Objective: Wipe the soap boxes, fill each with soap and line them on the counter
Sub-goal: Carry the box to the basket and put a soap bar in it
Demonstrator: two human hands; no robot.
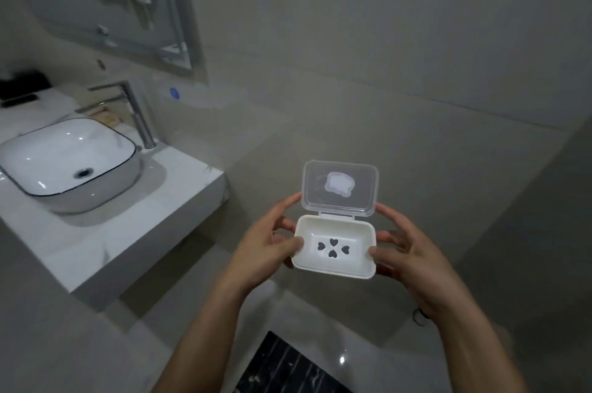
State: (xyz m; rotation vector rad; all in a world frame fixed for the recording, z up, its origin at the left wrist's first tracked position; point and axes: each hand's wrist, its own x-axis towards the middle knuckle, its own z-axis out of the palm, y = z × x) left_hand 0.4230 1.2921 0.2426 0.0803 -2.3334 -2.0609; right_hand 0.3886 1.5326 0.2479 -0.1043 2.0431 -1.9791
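Left of soap box [334, 246]: sink [41, 181].

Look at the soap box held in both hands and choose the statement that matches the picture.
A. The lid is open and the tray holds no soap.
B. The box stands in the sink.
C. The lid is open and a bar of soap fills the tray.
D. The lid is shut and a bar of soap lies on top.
A: the soap box has its clear lid tipped up, and only heart-shaped holes show in the bare white tray, held between the left hand and right hand.
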